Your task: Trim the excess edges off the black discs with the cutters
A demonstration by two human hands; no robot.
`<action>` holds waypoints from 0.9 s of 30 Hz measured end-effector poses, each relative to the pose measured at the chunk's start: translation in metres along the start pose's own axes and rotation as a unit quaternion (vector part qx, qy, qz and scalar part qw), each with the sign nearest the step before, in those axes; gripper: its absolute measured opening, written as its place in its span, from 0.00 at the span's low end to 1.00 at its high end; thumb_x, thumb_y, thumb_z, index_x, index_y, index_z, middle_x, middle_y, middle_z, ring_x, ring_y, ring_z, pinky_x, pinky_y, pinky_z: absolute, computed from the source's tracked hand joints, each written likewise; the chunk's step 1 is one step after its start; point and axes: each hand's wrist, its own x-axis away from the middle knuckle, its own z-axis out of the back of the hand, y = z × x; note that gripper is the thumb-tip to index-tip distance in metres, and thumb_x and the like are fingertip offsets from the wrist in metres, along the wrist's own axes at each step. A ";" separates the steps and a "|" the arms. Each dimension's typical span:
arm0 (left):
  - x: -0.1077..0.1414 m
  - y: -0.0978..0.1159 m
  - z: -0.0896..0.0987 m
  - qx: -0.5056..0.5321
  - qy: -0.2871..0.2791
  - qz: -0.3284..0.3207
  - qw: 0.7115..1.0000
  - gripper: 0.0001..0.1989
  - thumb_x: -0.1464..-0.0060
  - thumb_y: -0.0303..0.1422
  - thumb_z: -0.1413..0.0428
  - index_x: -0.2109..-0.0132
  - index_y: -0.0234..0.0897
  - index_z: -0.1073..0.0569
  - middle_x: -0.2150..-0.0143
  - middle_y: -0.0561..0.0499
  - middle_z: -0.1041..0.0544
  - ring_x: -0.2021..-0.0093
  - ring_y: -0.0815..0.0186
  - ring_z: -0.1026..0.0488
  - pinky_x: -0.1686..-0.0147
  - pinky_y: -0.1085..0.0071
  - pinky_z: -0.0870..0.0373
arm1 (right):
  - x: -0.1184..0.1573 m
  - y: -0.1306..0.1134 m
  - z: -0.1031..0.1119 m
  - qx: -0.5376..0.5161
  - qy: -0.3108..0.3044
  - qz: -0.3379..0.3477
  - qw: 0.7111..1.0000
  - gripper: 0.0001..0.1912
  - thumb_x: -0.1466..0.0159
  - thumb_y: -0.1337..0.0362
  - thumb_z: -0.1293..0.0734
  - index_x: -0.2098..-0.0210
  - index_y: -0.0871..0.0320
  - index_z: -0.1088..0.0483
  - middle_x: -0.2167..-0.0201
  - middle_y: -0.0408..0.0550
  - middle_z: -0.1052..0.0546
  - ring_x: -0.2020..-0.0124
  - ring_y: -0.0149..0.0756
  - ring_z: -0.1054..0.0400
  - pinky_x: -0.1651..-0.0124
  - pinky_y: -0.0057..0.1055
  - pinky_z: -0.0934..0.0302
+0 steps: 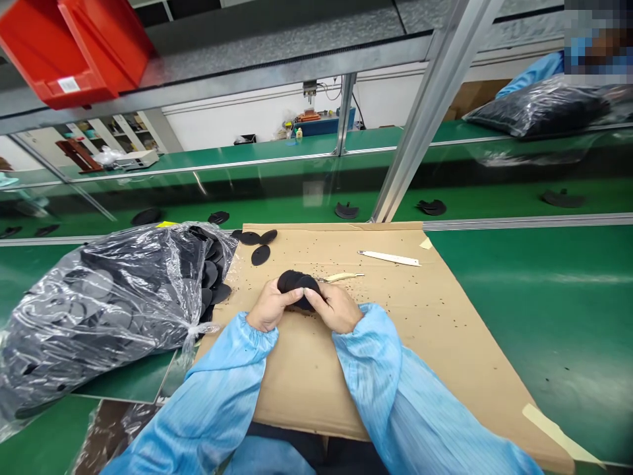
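Between my two hands, just above the cardboard sheet [306, 369], is a small stack of round black discs [295, 284]. My left hand [268, 305] is closed on the left side of the stack, thumb on top. On the right side, my right hand [339, 307] grips the same discs, its thumb nearly meeting the other. A tool with a yellowish handle [343, 277] lies just beyond my right hand, its near end hidden. Farther right rests a thin white-handled blade [390, 258]. A few loose black discs [260, 254] lie at the cardboard's far left corner.
A clear plastic bag [113, 303] full of black discs bulges at the left. Tiny black scraps dot the cardboard. A metal post [420, 125] rises behind it. Black pieces [347, 210] sit along the green belt [306, 198]. A red bin [93, 59] stands upper left.
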 end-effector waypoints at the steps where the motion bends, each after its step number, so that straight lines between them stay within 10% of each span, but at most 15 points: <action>1: 0.001 0.001 0.000 0.000 -0.011 0.004 1.000 0.16 0.59 0.34 0.32 0.63 0.29 0.23 0.65 0.46 0.23 0.64 0.64 0.27 0.60 0.67 0.30 | 0.000 0.000 0.001 -0.008 -0.011 0.011 1.000 0.25 0.32 0.48 0.47 0.69 0.60 0.29 0.76 0.48 0.27 0.73 0.35 0.34 0.68 0.28 0.43; 11: 0.002 -0.001 -0.003 0.014 -0.020 -0.009 1.000 0.13 0.57 0.32 0.33 0.64 0.30 0.24 0.65 0.47 0.23 0.62 0.65 0.28 0.58 0.69 0.31 | -0.003 0.005 -0.002 -0.057 -0.005 0.002 0.998 0.30 0.35 0.43 0.46 0.81 0.60 0.36 0.83 0.44 0.36 0.80 0.29 0.43 0.75 0.27 0.51; 18: -0.005 0.003 0.006 0.112 0.033 0.092 0.989 0.25 0.56 0.31 0.34 0.50 0.40 0.29 0.56 0.51 0.27 0.68 0.74 0.30 0.76 0.81 0.35 | 0.001 -0.002 -0.010 -0.191 0.104 0.051 0.975 0.16 0.36 0.54 0.37 0.57 0.61 0.30 0.69 0.48 0.25 0.70 0.33 0.32 0.67 0.28 0.36; 27: -0.001 0.003 0.008 0.108 -0.033 0.159 0.981 0.29 0.52 0.40 0.37 0.44 0.41 0.34 0.70 0.53 0.32 0.74 0.71 0.31 0.84 0.79 0.37 | 0.001 -0.006 -0.012 -0.090 0.193 0.146 0.966 0.09 0.34 0.67 0.38 0.59 0.57 0.26 0.67 0.48 0.22 0.66 0.33 0.28 0.60 0.30 0.32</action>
